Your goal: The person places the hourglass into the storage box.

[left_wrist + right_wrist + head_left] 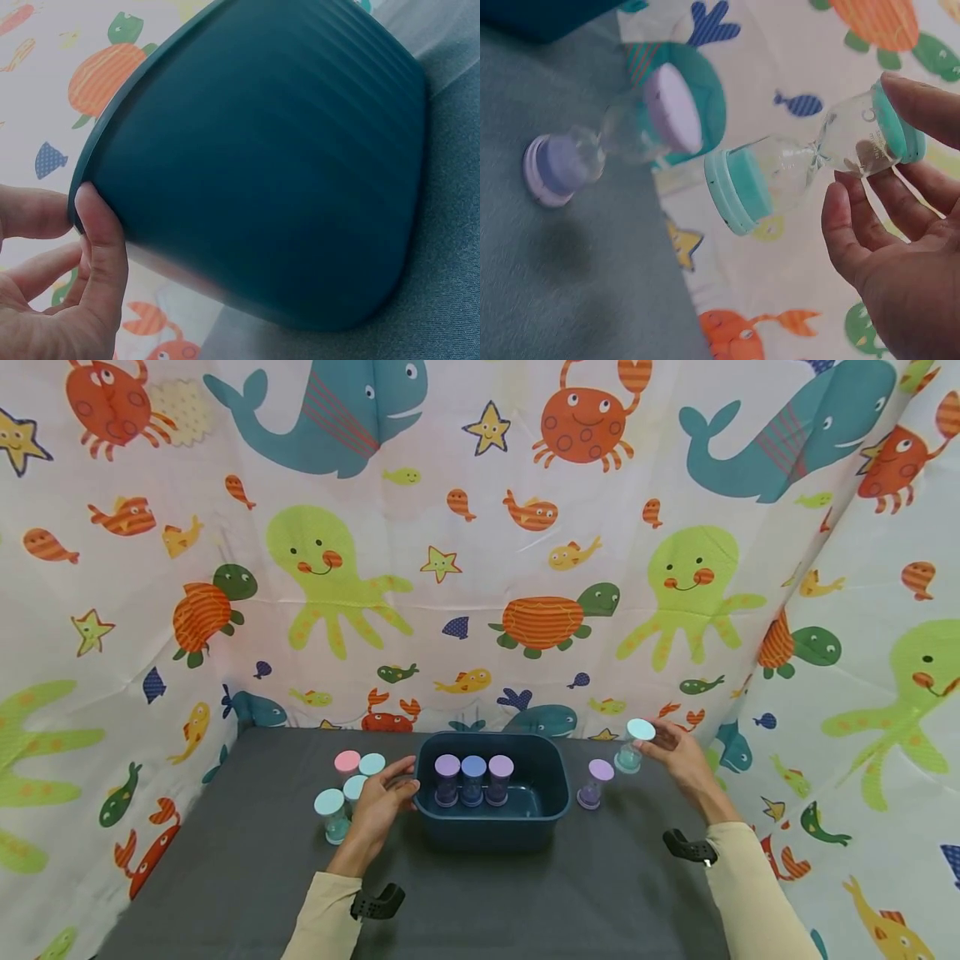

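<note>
— Holding what, right of centre?
— Pinching a turquoise-capped, clear-bodied hourglass [628,758] in the right grip [681,758].
— At lower centre?
— Pinching a dark-blue, rectangular plastic bin [487,835] by its rim with the left grip [378,802].

1. Left grip [378,806] covers a teal hourglass's [352,787] lower part in the head view.
2. Bin [262,165] cut off by the left-wrist view's top edge.
3. Print [868,152] on the held hourglass [780,165]: too small to read.
4. Purple hourglass [630,139]: blurred in the right-wrist view.
</note>
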`<state>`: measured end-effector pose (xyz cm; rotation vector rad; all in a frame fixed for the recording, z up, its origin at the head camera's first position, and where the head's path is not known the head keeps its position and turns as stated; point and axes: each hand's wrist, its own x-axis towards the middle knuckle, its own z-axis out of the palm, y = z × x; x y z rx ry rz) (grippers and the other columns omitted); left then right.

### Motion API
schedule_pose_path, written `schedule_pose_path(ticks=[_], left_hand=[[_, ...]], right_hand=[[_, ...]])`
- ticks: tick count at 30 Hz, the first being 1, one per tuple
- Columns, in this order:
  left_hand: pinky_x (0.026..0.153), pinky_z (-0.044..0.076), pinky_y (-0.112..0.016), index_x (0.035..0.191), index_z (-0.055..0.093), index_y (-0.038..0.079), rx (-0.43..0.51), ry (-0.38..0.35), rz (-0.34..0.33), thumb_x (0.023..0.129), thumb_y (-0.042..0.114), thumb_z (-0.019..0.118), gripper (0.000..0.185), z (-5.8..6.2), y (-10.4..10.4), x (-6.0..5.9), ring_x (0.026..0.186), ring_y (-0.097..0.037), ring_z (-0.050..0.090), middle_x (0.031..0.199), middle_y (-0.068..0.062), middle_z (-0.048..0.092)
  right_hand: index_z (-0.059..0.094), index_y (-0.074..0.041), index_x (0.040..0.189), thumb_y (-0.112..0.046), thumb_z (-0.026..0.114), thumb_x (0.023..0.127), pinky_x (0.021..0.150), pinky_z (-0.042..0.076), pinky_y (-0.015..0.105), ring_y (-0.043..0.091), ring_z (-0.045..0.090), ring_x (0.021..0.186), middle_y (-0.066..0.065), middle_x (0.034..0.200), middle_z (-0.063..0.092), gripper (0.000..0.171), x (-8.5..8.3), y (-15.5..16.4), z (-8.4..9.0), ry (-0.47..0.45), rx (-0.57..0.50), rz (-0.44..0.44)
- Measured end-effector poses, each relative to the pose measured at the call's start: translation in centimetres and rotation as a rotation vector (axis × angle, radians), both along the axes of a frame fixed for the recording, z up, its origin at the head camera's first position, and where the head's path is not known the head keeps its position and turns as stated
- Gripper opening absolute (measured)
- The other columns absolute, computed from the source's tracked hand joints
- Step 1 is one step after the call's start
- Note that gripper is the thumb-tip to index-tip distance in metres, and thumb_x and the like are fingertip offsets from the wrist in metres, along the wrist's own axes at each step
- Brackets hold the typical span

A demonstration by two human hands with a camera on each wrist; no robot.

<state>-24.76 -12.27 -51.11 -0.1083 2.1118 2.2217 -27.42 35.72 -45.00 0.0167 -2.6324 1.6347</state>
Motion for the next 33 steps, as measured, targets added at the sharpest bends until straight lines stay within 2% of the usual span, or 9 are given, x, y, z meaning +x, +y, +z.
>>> schedule_pose_path(ticks=[3,7,10,12,15,17,19,25,33], left_hand=[[0.072,0.055,-0.026,0.138,0.056,0.012,0.001,-0.006,0.002,0.094,0.008,0.062,0.045,0.1,0.0,0.0,0.098,-0.024,0.061,0.136,-0.018,0.053],[0.072,0.055,-0.026,0.138,0.055,0.011,0.005,-0.002,0.0,0.094,0.006,0.061,0.045,0.1,0.0,-0.1,0.108,-0.037,0.057,0.137,-0.018,0.053],[0.072,0.055,-0.026,0.139,0.055,0.011,0.002,-0.009,0.003,0.094,0.007,0.061,0.046,0.1,0.0,-0.1,0.108,-0.036,0.057,0.138,-0.019,0.052],[0.072,0.055,-0.026,0.14,0.054,0.011,-0.002,-0.013,0.005,0.094,0.007,0.061,0.046,0.1,0.0,-0.1,0.103,-0.03,0.059,0.138,-0.019,0.051],[0.072,0.055,-0.026,0.14,0.054,0.01,-0.007,-0.016,0.007,0.094,0.007,0.062,0.047,0.1,0.0,0.0,0.097,-0.022,0.06,0.138,-0.02,0.051],[0.072,0.055,-0.026,0.14,0.054,0.01,-0.009,-0.017,0.008,0.094,0.007,0.062,0.046,0.1,0.0,0.0,0.094,-0.019,0.06,0.138,-0.02,0.052],[0.072,0.055,-0.026,0.139,0.055,0.011,-0.011,-0.015,0.008,0.094,0.007,0.061,0.046,0.1,0.0,0.0,0.094,-0.018,0.06,0.137,-0.02,0.052],[0.072,0.055,-0.026,0.138,0.055,0.011,-0.012,-0.018,0.014,0.094,0.007,0.061,0.045,0.1,0.2,0.0,0.094,-0.018,0.06,0.137,-0.019,0.052],[0.073,0.055,-0.027,0.137,0.057,0.013,-0.02,-0.02,0.019,0.094,0.007,0.061,0.044,0.0,0.2,-0.1,0.096,-0.02,0.061,0.136,-0.018,0.053]], right_hand=[[0.038,-0.005,0.147,-0.037,0.066,0.093,0.112,0.035,0.057,0.039,0.04,0.139,0.022,0.148,0.043,0.069,0.1,-0.6,0.9,0.013,-0.027,0.009],[0.039,-0.006,0.146,-0.04,0.067,0.091,0.111,0.035,0.058,0.038,0.042,0.137,0.02,0.146,0.044,0.07,0.3,-1.6,2.1,0.04,-0.03,0.008],[0.041,-0.007,0.145,-0.039,0.068,0.091,0.111,0.037,0.055,0.035,0.043,0.136,0.017,0.146,0.045,0.068,0.7,-2.6,3.2,0.059,-0.026,0.009],[0.042,-0.008,0.145,-0.039,0.068,0.091,0.109,0.041,0.048,0.031,0.046,0.134,0.015,0.145,0.047,0.067,1.0,-3.3,3.8,0.069,-0.017,0.01],[0.044,-0.008,0.143,-0.035,0.068,0.092,0.101,0.048,0.03,0.02,0.05,0.126,0.013,0.143,0.05,0.063,1.5,-4.4,4.6,0.095,-0.019,0.034],[0.045,-0.007,0.142,-0.033,0.068,0.092,0.094,0.047,0.018,0.012,0.051,0.121,0.009,0.139,0.052,0.06,1.7,-5.1,4.9,0.116,-0.037,0.061],[0.046,-0.006,0.141,-0.029,0.068,0.093,0.09,0.047,0.013,0.007,0.051,0.119,0.004,0.135,0.054,0.057,1.8,-5.8,5.2,0.137,-0.064,0.097],[0.047,-0.004,0.139,-0.022,0.068,0.093,0.09,0.048,0.014,0.007,0.051,0.118,-0.008,0.125,0.055,0.054,1.9,-7.6,6.0,0.156,-0.101,0.158],[0.049,-0.003,0.136,-0.018,0.07,0.091,0.091,0.049,0.017,0.015,0.053,0.115,-0.005,0.122,0.057,0.051,2.1,-9.8,6.7,0.188,-0.11,0.218]])
